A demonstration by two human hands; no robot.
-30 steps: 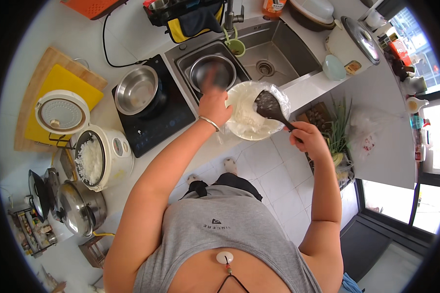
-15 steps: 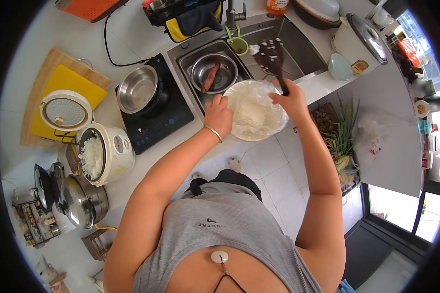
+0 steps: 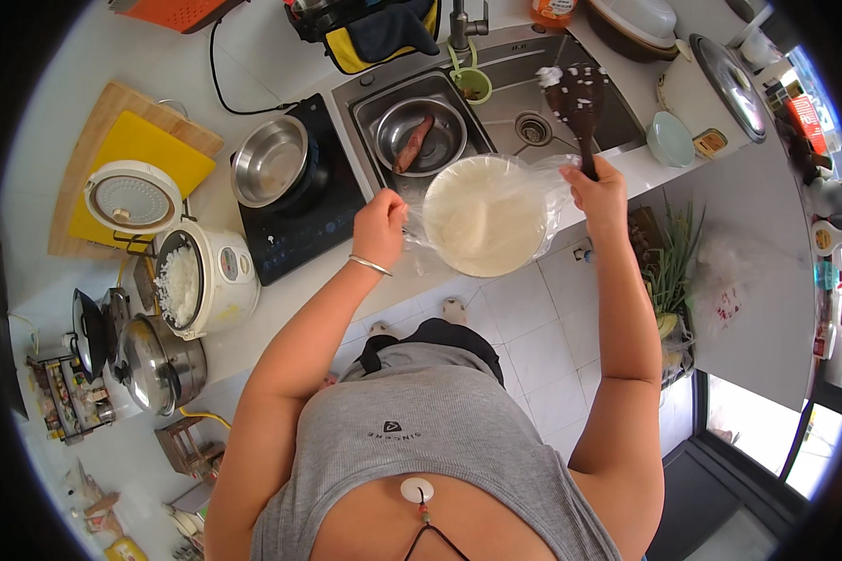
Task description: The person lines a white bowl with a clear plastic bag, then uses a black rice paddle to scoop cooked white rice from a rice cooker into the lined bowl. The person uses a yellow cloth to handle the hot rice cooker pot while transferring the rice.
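Between my hands is a round pale bowl (image 3: 440, 190) with clear plastic film (image 3: 557, 187) stretched across it; whitish contents show dimly through the film. My left hand (image 3: 381, 227) is closed on the film's left edge, beside the bowl. On the other side, my right hand (image 3: 597, 194) grips the handle of a dark brown rice paddle (image 3: 578, 107) and pinches the film's right edge too. The paddle points away from me over the sink, with clumps of white rice stuck to its blade.
Beyond the bowl is a double sink (image 3: 617, 117), with a metal bowl (image 3: 454, 117) holding a reddish-brown long piece (image 3: 414, 143) and a green strainer (image 3: 474, 86). To the left stand a black cooktop (image 3: 299, 234), a steel pot (image 3: 269, 161) and an open rice cooker (image 3: 226, 276) with rice.
My hands have moved apart, pulling the film taut over the bowl. The left hand left the rim for the film's edge. The paddle has shifted right and stands more upright in view.
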